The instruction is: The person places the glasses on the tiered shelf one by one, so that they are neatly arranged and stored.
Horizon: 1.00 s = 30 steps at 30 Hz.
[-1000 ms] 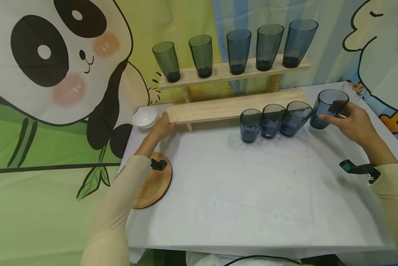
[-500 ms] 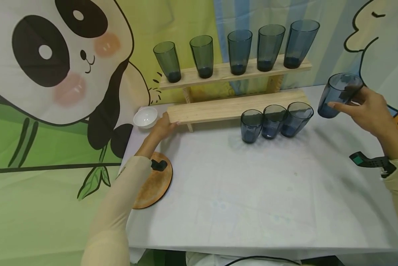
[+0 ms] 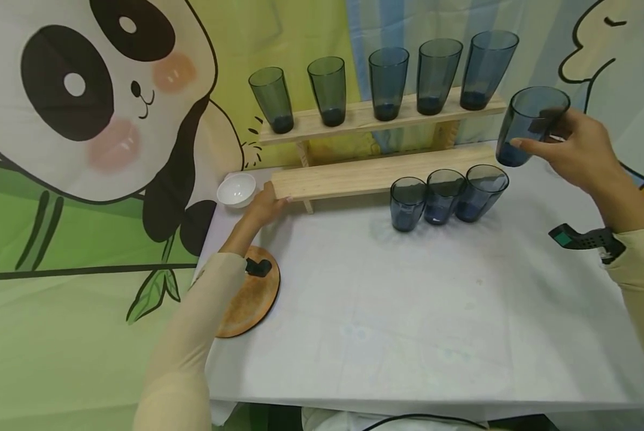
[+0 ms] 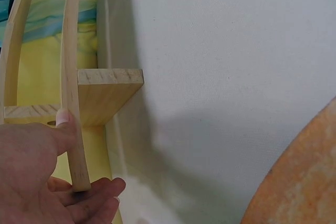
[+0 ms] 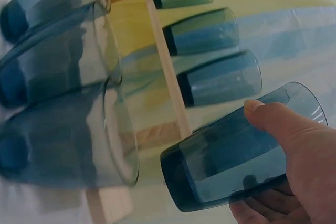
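A blue-tinted drinking glass (image 3: pixel 523 131) is held in my right hand (image 3: pixel 588 149), raised beside the right end of the two-tier wooden shelf (image 3: pixel 349 176). The right wrist view has the thumb along one side of the glass (image 5: pixel 226 161) and the fingers curled on the other. My left hand (image 3: pixel 264 209) grips the left end of the lower board, thumb on one face and fingers beneath, as the left wrist view of the board (image 4: pixel 71 77) confirms. Several matching glasses (image 3: pixel 388 84) line the upper board (image 3: pixel 351 124). The lower board carries nothing.
Three more glasses (image 3: pixel 444 197) stand close together on the white tablecloth (image 3: pixel 381 311), before the lower board's right half. A white bowl (image 3: pixel 236 190) sits left of the shelf. Near the table's left edge lies a round brown board (image 3: pixel 252 299), partly behind the left forearm.
My right hand has lifted the glass from low beside the three others, first up and right, then up and back left toward the shelf. The left hand keeps its place.
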Tool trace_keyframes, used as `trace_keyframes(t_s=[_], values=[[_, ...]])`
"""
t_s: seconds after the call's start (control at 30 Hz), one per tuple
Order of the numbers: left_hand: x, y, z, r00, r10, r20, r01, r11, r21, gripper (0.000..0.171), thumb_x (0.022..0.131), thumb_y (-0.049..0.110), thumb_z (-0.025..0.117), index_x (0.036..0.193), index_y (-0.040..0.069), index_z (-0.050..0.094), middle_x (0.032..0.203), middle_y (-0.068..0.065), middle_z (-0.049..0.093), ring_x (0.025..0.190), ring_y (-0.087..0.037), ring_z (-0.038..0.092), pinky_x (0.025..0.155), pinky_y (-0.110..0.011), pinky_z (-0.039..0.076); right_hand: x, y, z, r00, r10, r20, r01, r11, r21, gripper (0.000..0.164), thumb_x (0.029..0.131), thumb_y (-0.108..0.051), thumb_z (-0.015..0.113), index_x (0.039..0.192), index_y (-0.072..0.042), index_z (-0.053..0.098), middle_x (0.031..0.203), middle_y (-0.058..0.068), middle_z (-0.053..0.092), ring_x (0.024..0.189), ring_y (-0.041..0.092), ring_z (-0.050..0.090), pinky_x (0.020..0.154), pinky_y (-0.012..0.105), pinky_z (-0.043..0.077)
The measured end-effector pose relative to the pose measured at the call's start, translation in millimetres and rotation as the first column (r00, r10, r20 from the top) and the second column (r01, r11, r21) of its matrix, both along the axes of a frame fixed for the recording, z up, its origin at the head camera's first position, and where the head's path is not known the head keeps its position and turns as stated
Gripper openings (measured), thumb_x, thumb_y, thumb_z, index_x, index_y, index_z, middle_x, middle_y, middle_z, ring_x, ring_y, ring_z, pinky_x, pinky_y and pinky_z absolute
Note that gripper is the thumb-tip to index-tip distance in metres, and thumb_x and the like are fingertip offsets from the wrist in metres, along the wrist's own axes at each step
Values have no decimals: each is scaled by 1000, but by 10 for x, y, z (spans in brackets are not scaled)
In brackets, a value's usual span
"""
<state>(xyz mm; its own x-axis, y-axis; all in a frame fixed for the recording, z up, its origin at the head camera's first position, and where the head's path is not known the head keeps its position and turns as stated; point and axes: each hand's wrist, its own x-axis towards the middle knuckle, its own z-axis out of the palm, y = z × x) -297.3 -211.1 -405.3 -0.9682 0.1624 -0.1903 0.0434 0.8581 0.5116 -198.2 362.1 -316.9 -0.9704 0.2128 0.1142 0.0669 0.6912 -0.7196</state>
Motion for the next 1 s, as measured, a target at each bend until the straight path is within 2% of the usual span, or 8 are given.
trace_keyframes(t_s=[0.2, 0.37, 0.67, 0.73, 0.83, 1.0], values=[[-5, 26, -29, 1000, 0, 0, 0, 1000, 18, 87, 110, 40, 56, 162, -10, 9, 156, -40, 39, 141, -50, 49, 116, -56, 41, -99, -353, 160, 998, 62, -32, -64, 997, -46, 69, 99, -46, 72, 156, -16, 47, 160, 20, 47, 154, 42, 38, 124, 61, 30], [-3, 34, -19, 1000, 9, -9, -9, 1000, 5, 87, 110, 41, 55, 163, -10, 9, 156, -39, 39, 142, -49, 48, 117, -56, 40, -233, -772, 236, 986, 153, -63, -158, 983, -97, 65, 96, -47, 76, 149, -17, 52, 152, 16, 54, 150, 39, 45, 122, 59, 35], [37, 2, -3, 1000, 17, -20, -17, 1000, -13, 87, 110, 40, 56, 162, -12, 10, 157, -40, 39, 142, -49, 48, 117, -55, 41, -466, -1651, 344, 945, 328, -5, -325, 934, -146, 84, 93, -48, 80, 156, -6, 41, 156, 19, 51, 146, 36, 50, 118, 54, 41], [34, 3, -9, 1000, 19, -23, -19, 1000, -10, 87, 110, 40, 56, 163, -11, 10, 157, -40, 38, 143, -49, 47, 118, -55, 40, -511, -1818, 352, 932, 363, 0, -358, 919, -166, 86, 93, -45, 80, 157, -6, 39, 156, 19, 50, 145, 35, 50, 118, 53, 41], [25, 8, -19, 999, 23, -27, -23, 1000, -9, 87, 110, 41, 55, 163, -10, 9, 159, -39, 37, 145, -48, 45, 119, -55, 39, -576, -2054, 333, 924, 383, 13, -376, 912, -164, 86, 93, -46, 80, 156, -4, 39, 153, 19, 52, 140, 34, 52, 116, 51, 43], [10, -1, -31, 999, 23, -34, -23, 1000, -3, 86, 110, 41, 56, 164, -9, 11, 159, -37, 38, 145, -48, 45, 119, -55, 38, -693, -2434, 227, 925, 377, 45, -363, 913, -185, 85, 92, -47, 80, 153, -3, 40, 148, 17, 53, 132, 32, 53, 110, 48, 46]])
